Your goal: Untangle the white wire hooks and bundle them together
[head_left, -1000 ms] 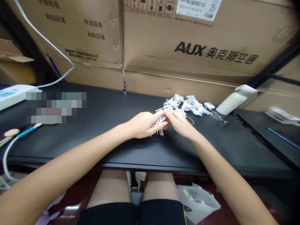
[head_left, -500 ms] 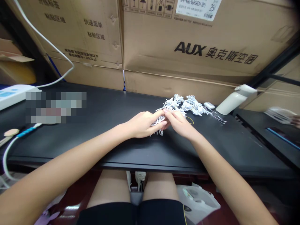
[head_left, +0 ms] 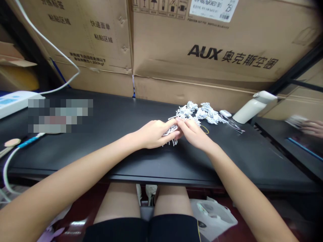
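My left hand [head_left: 152,133] and my right hand [head_left: 193,132] meet over the black table [head_left: 113,151]. Both pinch a small bunch of white plastic pieces [head_left: 172,131] between their fingertips. Just behind the hands lies a loose pile of the same white pieces [head_left: 200,112]. A thin yellow rubber band [head_left: 205,129] lies on the table by my right hand.
Large cardboard boxes [head_left: 191,50] wall off the back of the table. A white tilted device [head_left: 253,106] stands at the right, a white cable [head_left: 15,153] and a white unit [head_left: 13,102] at the left. Another person's hand [head_left: 311,127] shows at the far right.
My hands have stayed almost still on the white pieces. At the far right, another person's hand has come into view over the neighbouring table.
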Motion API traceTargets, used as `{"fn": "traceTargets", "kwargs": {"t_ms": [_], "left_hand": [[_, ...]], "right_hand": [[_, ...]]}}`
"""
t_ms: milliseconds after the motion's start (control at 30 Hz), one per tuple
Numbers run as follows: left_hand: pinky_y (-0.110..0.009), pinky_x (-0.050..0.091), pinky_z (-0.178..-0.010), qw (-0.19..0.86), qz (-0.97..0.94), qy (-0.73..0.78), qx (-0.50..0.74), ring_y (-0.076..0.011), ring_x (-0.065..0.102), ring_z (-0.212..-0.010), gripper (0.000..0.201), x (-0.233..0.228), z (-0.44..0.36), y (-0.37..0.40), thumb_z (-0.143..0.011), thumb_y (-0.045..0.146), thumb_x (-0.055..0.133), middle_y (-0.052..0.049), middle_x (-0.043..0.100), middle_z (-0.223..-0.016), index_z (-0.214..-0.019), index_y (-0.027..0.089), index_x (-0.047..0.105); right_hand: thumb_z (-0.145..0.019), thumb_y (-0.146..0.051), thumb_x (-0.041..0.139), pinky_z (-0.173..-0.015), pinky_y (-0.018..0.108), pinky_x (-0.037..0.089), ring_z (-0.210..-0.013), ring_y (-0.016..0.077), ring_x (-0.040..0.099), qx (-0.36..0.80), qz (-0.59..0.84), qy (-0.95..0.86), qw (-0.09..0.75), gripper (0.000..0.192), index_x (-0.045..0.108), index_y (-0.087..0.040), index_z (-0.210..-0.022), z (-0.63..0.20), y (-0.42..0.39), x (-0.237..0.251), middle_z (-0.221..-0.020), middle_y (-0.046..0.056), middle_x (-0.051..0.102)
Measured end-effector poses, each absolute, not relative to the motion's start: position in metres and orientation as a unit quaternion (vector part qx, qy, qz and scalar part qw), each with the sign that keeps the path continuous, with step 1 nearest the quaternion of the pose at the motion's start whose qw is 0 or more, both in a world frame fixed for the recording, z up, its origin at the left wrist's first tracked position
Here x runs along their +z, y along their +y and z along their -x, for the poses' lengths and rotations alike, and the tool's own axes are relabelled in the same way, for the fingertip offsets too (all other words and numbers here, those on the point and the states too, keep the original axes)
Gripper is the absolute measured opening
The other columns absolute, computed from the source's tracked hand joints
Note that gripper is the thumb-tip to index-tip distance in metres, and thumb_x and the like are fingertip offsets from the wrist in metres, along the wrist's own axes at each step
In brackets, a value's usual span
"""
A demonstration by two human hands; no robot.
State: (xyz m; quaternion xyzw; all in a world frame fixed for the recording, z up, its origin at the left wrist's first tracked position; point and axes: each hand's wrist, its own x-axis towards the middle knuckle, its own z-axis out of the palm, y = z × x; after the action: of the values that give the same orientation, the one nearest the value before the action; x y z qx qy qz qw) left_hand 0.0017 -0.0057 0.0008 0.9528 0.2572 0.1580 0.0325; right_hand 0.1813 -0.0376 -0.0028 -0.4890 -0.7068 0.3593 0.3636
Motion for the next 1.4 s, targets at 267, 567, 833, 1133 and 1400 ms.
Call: {"fn": "traceTargets", "kwargs": {"t_ms": [267, 567, 833, 1133, 1400], "left_hand": [[-0.025, 0.039, -0.057, 0.016, -0.956, 0.249, 0.155, -0.0206, 0.063, -0.062, 0.047, -0.0002, -0.0016, -0.0056, -0.095, 0.046, 0.028, -0.004, 0.067, -0.072, -0.129, 0.014, 0.040], [-0.026, 0.039, -0.057, 0.009, -0.956, 0.246, 0.158, -0.0207, 0.063, -0.062, 0.045, -0.0013, -0.0025, -0.0043, -0.095, 0.045, 0.029, -0.005, 0.067, -0.073, -0.127, 0.015, 0.041], [-0.025, 0.037, -0.055, -0.005, -0.956, 0.249, 0.153, -0.0210, 0.063, -0.062, 0.046, -0.0008, -0.0028, -0.0047, -0.095, 0.045, 0.029, -0.004, 0.067, -0.071, -0.126, 0.014, 0.042], [-0.026, 0.038, -0.055, -0.009, -0.956, 0.248, 0.154, -0.0218, 0.064, -0.062, 0.047, -0.0015, -0.0027, -0.0050, -0.095, 0.046, 0.028, -0.005, 0.068, -0.072, -0.128, 0.014, 0.041], [-0.025, 0.036, -0.055, -0.008, -0.956, 0.249, 0.156, -0.0203, 0.063, -0.061, 0.046, -0.0021, -0.0030, -0.0041, -0.095, 0.046, 0.029, -0.005, 0.067, -0.071, -0.126, 0.014, 0.042]], "right_hand": [[-0.090, -0.060, 0.034, -0.062, 0.032, 0.051, -0.059, 0.0185, 0.061, 0.343, 0.492, -0.719, 0.351, 0.051, 0.057, -0.019, -0.071, -0.1826, -0.0391, -0.0020, -0.062, 0.004, 0.064], [-0.092, -0.057, 0.031, -0.063, 0.032, 0.050, -0.059, 0.0179, 0.061, 0.324, 0.498, -0.730, 0.339, 0.049, 0.055, -0.019, -0.071, -0.1837, -0.0377, -0.0031, -0.062, 0.004, 0.063], [-0.094, -0.054, 0.030, -0.064, 0.030, 0.048, -0.058, 0.0168, 0.060, 0.301, 0.499, -0.740, 0.337, 0.050, 0.056, -0.017, -0.071, -0.1843, -0.0377, -0.0031, -0.063, 0.004, 0.064], [-0.093, -0.054, 0.030, -0.064, 0.031, 0.046, -0.058, 0.0172, 0.059, 0.278, 0.505, -0.746, 0.332, 0.052, 0.055, -0.019, -0.065, -0.1845, -0.0383, -0.0031, -0.059, 0.003, 0.062], [-0.095, -0.052, 0.029, -0.065, 0.032, 0.046, -0.058, 0.0171, 0.059, 0.264, 0.502, -0.753, 0.332, 0.052, 0.055, -0.018, -0.064, -0.1843, -0.0382, -0.0026, -0.058, 0.003, 0.062]]}}
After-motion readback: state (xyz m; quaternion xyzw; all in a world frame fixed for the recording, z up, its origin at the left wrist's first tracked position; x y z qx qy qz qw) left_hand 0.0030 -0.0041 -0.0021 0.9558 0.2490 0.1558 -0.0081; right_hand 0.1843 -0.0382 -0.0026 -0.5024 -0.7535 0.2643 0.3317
